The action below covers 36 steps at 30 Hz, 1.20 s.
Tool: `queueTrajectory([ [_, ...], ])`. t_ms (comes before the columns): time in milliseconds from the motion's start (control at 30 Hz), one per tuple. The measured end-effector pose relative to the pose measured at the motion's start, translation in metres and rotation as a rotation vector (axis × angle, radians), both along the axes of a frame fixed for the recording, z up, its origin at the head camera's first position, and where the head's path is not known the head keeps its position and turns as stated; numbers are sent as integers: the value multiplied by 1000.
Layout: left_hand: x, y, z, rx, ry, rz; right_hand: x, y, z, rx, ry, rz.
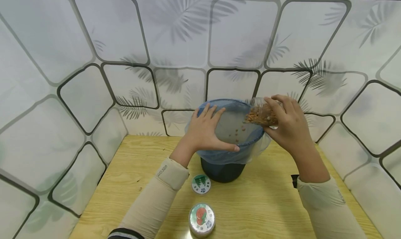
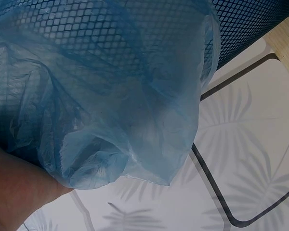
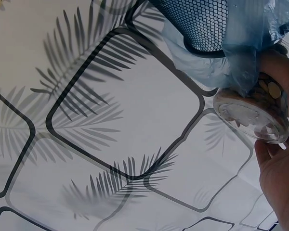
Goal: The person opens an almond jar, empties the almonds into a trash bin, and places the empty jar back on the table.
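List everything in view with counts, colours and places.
Table: 1, yellow, lower view
Bin: 1, dark, on the table
Bag: 1, blue, lining the bin
Jar: 1, clear, tilted at the bin's rim
Bits: many, brown, in and below the jar
Disc: 1, white and green, before the bin
Container: 1, red and white top, nearer than disc
Wall: 1, patterned white, behind and beside
Strap: 1, black, right wrist
Sleeves: 2, beige, forearms
Left grip: 1 hand, spread at the bin's rim
Right grip: 1 hand, holding the jar

Room right of the bin (image 1: 223,171) — lid (image 1: 201,184) and capped jar (image 1: 202,219) block its front.
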<state>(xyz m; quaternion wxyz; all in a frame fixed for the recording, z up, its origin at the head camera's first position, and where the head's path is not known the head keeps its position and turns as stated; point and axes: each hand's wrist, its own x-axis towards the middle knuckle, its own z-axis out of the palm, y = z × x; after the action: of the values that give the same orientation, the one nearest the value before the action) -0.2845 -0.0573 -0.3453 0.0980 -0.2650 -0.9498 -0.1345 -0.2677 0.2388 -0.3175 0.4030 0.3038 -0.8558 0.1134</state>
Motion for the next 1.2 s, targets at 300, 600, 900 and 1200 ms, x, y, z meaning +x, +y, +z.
queueTrajectory([
  [300, 0, 0, -1, 4, 8, 1, 0, 0, -1, 1, 10, 6],
  [600, 1, 1, 1, 1, 5, 0, 0, 1, -2, -5, 6, 4],
  [900, 1, 1, 1, -10, 6, 5, -1, 1, -1, -13, 20, 18],
  [1200, 0, 1, 1, -9, 6, 6, -2, 1, -2, -12, 14, 12],
])
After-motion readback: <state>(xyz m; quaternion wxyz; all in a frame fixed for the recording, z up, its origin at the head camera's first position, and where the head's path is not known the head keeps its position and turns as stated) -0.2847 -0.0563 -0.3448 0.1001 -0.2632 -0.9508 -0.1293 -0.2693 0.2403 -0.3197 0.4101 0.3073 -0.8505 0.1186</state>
